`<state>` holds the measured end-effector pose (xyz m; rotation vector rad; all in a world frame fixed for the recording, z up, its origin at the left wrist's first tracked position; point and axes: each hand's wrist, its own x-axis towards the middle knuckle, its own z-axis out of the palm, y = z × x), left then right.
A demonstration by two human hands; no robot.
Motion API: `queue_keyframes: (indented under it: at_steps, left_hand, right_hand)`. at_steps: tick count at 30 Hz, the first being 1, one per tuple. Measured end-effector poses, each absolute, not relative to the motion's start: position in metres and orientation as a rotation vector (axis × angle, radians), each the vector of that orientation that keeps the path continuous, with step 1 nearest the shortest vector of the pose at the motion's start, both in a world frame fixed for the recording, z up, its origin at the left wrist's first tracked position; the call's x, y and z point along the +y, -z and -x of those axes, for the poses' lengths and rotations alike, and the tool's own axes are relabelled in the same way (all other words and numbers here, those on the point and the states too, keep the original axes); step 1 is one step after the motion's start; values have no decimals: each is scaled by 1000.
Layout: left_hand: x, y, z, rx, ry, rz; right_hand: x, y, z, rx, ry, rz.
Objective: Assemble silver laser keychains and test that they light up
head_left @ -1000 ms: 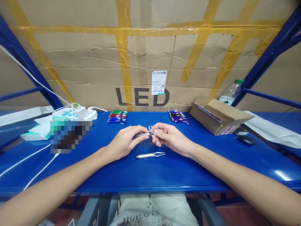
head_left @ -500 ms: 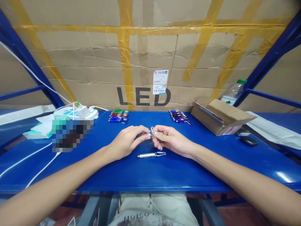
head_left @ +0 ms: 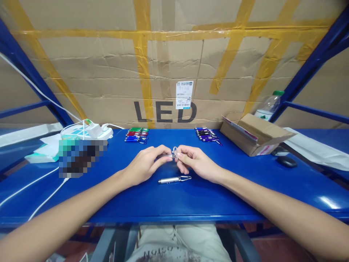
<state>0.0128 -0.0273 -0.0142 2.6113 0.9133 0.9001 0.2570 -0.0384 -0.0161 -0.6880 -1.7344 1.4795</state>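
Observation:
My left hand [head_left: 148, 160] is closed, thumb and fingers pinching a silver penlight, its body mostly hidden by the fingers. At its end, a silver carabiner clip [head_left: 175, 150] sits between the thumb and fingers of my right hand [head_left: 199, 163], which is also closed. How clip and penlight join is too small to tell. Just below both hands, a second silver penlight [head_left: 169, 180] with a carabiner clip lies flat on the blue table [head_left: 174, 207].
Green, red and blue penlights [head_left: 136, 136] lie stacked at the back left, purple and dark ones [head_left: 208, 137] at the back right. An open cardboard box [head_left: 256, 134], bottle [head_left: 269, 105] and black mouse [head_left: 287, 162] stand right. Left are a power strip [head_left: 106, 134] and cables.
The carabiner clip has turned slightly between my fingers. Both hands stay in nearly the same place, and the whole view has shifted a little to the left.

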Motion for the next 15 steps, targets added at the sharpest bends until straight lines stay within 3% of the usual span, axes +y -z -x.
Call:
queue_keyframes:
  at_steps: [15]
  left_hand:
    - [-30,12,-14,947,-885,-2536]
  right_hand:
    - [-38,20,-255,-1776,-1396,680]
